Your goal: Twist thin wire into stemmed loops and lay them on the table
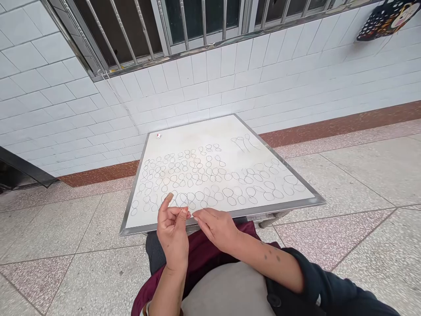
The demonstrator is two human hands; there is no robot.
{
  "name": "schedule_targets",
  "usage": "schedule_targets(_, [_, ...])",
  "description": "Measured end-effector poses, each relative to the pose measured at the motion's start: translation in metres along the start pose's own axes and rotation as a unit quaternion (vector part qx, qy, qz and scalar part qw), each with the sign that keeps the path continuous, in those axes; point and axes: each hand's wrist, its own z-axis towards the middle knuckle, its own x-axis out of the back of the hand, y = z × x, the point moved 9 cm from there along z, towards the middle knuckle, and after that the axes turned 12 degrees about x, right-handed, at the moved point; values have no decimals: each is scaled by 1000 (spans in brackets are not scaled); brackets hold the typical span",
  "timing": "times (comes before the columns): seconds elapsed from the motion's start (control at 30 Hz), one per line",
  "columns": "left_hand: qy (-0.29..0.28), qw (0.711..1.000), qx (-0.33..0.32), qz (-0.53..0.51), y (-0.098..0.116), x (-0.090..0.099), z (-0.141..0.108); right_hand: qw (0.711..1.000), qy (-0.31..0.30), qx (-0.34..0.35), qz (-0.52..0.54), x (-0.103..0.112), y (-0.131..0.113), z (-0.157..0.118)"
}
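Over the front edge of a white table, both hands meet, fingertips nearly touching. My left hand [173, 235] pinches with thumb and a finger while another finger points up. That raised finger has a tan tip; I cannot tell whether it is covered. My right hand [217, 228] is closed in a pinch, palm down, just right of the left fingertips. Whatever is between the fingers is too small or thin to make out. Beyond the hands, many thin dark loops [197, 175] lie in rows, several touching in pairs. Several loops with long tails [241, 142] lie at the back right.
The white table [194, 131] has a grey metal rim and stands near a white tiled wall [210, 87]. A small white and red item [158, 136] sits at its back left corner. Barred windows [197, 22] are above; a patterned bag [384, 22] hangs upper right.
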Motion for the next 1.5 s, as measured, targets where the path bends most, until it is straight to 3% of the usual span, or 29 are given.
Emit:
schedule_targets(0.37, [101, 991, -82, -33, 36, 31, 0, 993, -31, -48, 105, -6, -1, -15])
schedule_targets(0.63, [81, 993, -74, -40, 22, 31, 1, 984, -65, -48, 162, -6, -1, -38])
schedule_targets(0.83, [54, 997, -54, -29, 15, 30, -2, 974, -112, -44, 190, 4, 14, -49])
schedule_targets(0.93, [56, 997, -58, -17, 19, 31, -5, 984, -61, -62, 157, 26, 24, -38])
schedule_targets(1.03, [57, 996, -68, -9, 24, 29, -9, 991, -14, -55, 118, 37, 16, -17])
schedule_targets(1.23, [45, 997, -59, -18, 26, 25, -13, 997, 31, 13, 73, 22, -13, 20])
schedule_targets(1.5, [26, 1000, -6, -7, 16, 22, -11, 991, 32, -28, 126, 11, -12, 16])
